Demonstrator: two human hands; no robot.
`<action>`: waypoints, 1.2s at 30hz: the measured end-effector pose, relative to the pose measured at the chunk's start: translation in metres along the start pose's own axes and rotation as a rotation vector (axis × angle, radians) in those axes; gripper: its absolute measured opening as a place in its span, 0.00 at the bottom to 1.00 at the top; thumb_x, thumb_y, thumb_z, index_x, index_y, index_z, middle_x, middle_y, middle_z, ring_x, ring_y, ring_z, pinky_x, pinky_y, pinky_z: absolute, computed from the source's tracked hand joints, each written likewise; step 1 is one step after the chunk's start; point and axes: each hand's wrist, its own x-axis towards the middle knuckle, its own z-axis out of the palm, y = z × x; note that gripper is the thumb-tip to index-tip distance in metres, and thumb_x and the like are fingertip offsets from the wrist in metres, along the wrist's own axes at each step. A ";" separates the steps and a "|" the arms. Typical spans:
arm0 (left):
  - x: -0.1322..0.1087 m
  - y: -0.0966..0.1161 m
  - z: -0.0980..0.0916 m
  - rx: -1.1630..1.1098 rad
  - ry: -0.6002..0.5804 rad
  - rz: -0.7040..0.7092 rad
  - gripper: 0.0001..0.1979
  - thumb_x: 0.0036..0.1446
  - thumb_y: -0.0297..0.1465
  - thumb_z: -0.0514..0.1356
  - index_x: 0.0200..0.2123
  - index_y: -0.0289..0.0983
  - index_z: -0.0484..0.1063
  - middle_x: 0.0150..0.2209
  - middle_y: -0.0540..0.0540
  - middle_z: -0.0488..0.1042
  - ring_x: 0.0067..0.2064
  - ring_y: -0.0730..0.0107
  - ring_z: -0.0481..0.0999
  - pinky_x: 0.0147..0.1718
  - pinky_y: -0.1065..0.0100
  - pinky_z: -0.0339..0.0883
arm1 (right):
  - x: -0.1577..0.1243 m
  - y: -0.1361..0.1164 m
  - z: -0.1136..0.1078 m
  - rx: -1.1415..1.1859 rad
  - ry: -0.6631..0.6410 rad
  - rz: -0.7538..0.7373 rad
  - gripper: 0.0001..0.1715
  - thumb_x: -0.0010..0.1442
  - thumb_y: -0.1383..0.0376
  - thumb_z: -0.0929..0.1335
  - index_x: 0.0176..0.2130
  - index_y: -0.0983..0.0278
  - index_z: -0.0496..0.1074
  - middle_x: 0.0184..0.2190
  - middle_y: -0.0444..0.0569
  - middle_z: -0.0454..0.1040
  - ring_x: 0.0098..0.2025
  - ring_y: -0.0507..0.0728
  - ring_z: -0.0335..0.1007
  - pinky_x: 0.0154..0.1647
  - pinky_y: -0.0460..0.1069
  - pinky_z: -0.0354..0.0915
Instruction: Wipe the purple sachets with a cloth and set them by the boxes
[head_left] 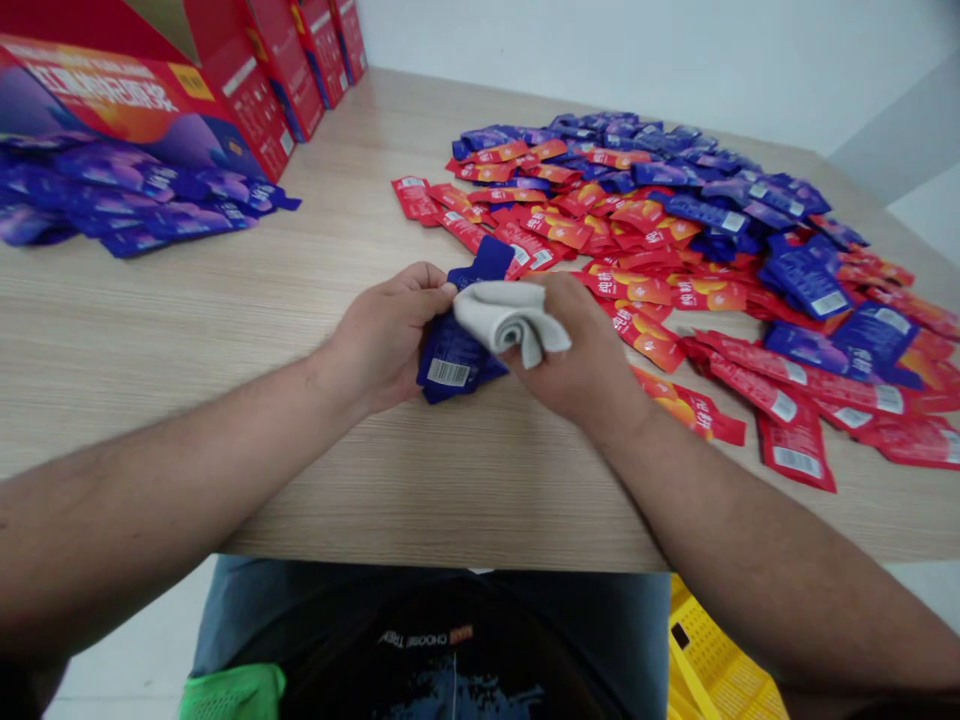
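My left hand (pixel 386 335) is closed on a blue packet (pixel 452 358) with a white barcode label, held just above the wooden table (pixel 225 320). My right hand (pixel 581 355) grips a crumpled grey-white cloth (pixel 510 318) and presses it onto the upper part of that packet. The two hands meet at the middle of the table, close to the near edge. The packet's far end pokes out behind the cloth.
A wide spread of red and blue packets (pixel 675 240) covers the right half of the table. A second heap of blue packets (pixel 127 195) lies at the far left beside red cartons (pixel 247 90). A yellow crate (pixel 712 670) sits below the table edge.
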 end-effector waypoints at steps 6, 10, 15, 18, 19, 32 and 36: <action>0.000 0.000 -0.002 0.056 0.000 -0.006 0.10 0.59 0.22 0.58 0.27 0.38 0.64 0.19 0.54 0.62 0.17 0.79 0.60 0.15 0.74 0.51 | -0.004 -0.017 0.003 0.064 -0.331 -0.164 0.17 0.59 0.64 0.70 0.50 0.61 0.71 0.43 0.52 0.73 0.45 0.61 0.71 0.42 0.53 0.70; -0.001 -0.001 -0.002 -0.020 -0.038 -0.029 0.09 0.59 0.21 0.58 0.28 0.38 0.64 0.22 0.53 0.65 0.19 0.77 0.66 0.19 0.74 0.61 | 0.003 0.005 -0.005 0.003 0.010 -0.005 0.18 0.62 0.61 0.69 0.52 0.60 0.69 0.46 0.55 0.74 0.50 0.66 0.71 0.51 0.61 0.70; -0.005 0.000 -0.002 -0.112 -0.102 -0.115 0.07 0.59 0.23 0.59 0.32 0.38 0.64 0.30 0.48 0.74 0.28 0.65 0.79 0.31 0.59 0.76 | 0.019 0.058 -0.020 -0.054 0.294 0.159 0.19 0.67 0.57 0.67 0.56 0.58 0.68 0.52 0.58 0.75 0.57 0.69 0.70 0.58 0.67 0.66; -0.004 0.003 -0.004 -0.077 -0.117 -0.070 0.07 0.58 0.23 0.60 0.31 0.38 0.64 0.28 0.49 0.73 0.27 0.66 0.78 0.29 0.62 0.75 | 0.020 0.065 -0.017 -0.031 0.313 0.191 0.19 0.66 0.56 0.68 0.54 0.61 0.70 0.49 0.58 0.77 0.54 0.67 0.74 0.56 0.65 0.69; -0.003 0.005 -0.005 -0.061 -0.112 -0.042 0.07 0.58 0.22 0.60 0.31 0.38 0.64 0.26 0.50 0.71 0.25 0.69 0.76 0.27 0.65 0.74 | 0.019 0.064 -0.014 -0.013 0.316 0.193 0.19 0.65 0.56 0.68 0.52 0.62 0.72 0.48 0.57 0.78 0.53 0.67 0.75 0.55 0.65 0.70; -0.011 0.057 -0.127 0.285 0.275 0.334 0.10 0.53 0.29 0.65 0.28 0.38 0.63 0.21 0.55 0.63 0.20 0.78 0.60 0.20 0.74 0.55 | 0.011 0.050 -0.001 0.022 0.283 0.278 0.19 0.58 0.50 0.70 0.42 0.60 0.78 0.40 0.58 0.81 0.44 0.71 0.79 0.43 0.64 0.74; -0.016 0.079 -0.194 0.324 0.598 0.397 0.08 0.56 0.27 0.60 0.29 0.38 0.61 0.21 0.55 0.62 0.22 0.77 0.63 0.23 0.72 0.60 | 0.011 0.047 -0.001 0.044 0.253 0.207 0.18 0.59 0.50 0.70 0.45 0.57 0.78 0.41 0.55 0.81 0.45 0.70 0.79 0.44 0.64 0.74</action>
